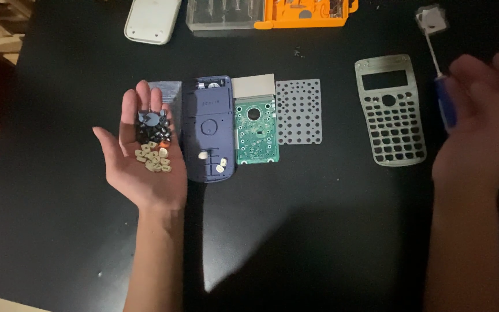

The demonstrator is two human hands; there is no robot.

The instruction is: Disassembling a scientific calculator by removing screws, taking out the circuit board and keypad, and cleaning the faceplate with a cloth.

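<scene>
Keys [153, 140] cupped loose in our flat, spread left hand [143, 151].
We are keeping that palm level; right hand [480, 124], blurred, is gripping a blue screwdriver [444, 98] above the tabletop [319, 231].

black and cream keys [152, 144], purple shell [208, 136], green board [256, 130], dotted grey membrane [298, 111] (blue handle [446, 101], seemingly)

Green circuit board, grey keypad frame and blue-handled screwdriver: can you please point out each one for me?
Green circuit board [256, 134], head view, on the middle of the board.
Grey keypad frame [394, 130], head view, on the grid of key holes.
Blue-handled screwdriver [444, 101], head view, on the blue handle in the right hand [480, 133].
</scene>
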